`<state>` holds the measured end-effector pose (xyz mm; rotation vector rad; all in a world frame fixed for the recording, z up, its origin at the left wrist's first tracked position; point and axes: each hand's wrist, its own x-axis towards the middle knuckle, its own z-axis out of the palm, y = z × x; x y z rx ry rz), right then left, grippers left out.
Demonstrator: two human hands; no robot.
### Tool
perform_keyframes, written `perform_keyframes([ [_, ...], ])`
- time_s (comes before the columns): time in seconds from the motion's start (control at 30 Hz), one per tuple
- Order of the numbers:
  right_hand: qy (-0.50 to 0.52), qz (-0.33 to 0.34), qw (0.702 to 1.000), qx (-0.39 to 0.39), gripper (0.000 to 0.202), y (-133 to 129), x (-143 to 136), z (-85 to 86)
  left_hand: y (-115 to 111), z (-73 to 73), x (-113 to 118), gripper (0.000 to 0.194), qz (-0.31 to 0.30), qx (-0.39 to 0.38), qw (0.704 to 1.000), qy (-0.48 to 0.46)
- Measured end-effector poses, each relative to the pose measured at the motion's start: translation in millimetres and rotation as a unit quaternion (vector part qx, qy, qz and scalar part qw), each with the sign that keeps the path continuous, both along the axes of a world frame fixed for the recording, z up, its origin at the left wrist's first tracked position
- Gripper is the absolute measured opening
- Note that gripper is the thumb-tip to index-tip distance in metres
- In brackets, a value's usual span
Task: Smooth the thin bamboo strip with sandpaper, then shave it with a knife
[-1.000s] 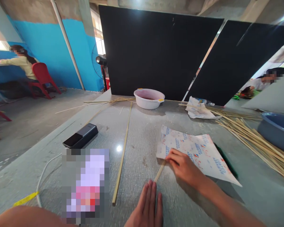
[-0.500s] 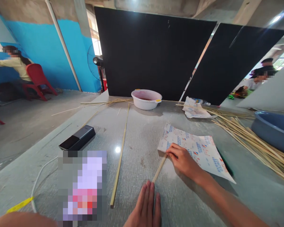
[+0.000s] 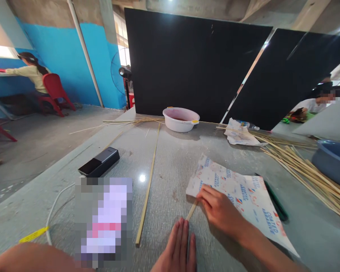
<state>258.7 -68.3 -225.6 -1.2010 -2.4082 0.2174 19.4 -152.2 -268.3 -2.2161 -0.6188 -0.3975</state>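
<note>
Strip (image 3: 192,211) looks pale, narrow, straight; sheet (image 3: 229,184) white with blue lettering.

A rough workshop, it seems: bare concrete beams (image 3: 311,15), a half-painted wall (image 3: 59,53), and a worktop (image 3: 170,158) bearing a heap of strips (image 3: 303,170), an abrasive sheet (image 3: 229,185) and basins (image 3: 181,125); beyond, a person (image 3: 38,79) sits.
</note>
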Motion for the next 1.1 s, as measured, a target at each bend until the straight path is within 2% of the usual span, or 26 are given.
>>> perform_keyframes([
  [0.13, -0.003, 0.040, 0.999, -0.025, 0.028, -13, -11, 2.5, 0, 4.6, 0, 0.034, -0.003, 0.000, 1.000, -0.008],
  [0.3, -0.005, -0.008, 1.000, 0.000, 0.029, -4, -3, 2.5, 0, 5.2, 1, 0.033, -0.009, -0.002, 1.000, -0.021],
  [0.47, -0.014, 0.052, 0.998, 0.013, 0.030, -17, -13, -0.8, 1, 5.8, 1, 0.033, -0.009, -0.004, 1.000, -0.020],
  [0.57, -0.002, 0.059, 0.998, 0.005, 0.030, -22, -18, -0.2, 0, 5.2, 1, 0.032, -0.002, -0.011, 0.999, -0.036],
  [0.7, -0.005, 0.038, 0.999, 0.014, 0.032, -10, -10, -0.1, -2, 5.2, 1, 0.033, 0.002, -0.038, 0.998, -0.050],
  [0.93, -0.017, -0.043, 0.998, 0.031, 0.026, 30, 36, -4.9, 0, 13.5, -1, 0.035, -0.014, -0.034, 0.998, -0.050],
  [1.0, -0.020, -0.051, 0.998, 0.027, 0.026, 34, 40, -5.9, 1, 15.5, -1, 0.038, -0.018, -0.033, 0.998, -0.043],
  [1.1, -0.025, -0.042, 0.998, 0.031, 0.029, 26, 33, -5.8, 3, 15.9, -1, 0.038, -0.023, -0.029, 0.998, -0.052],
])
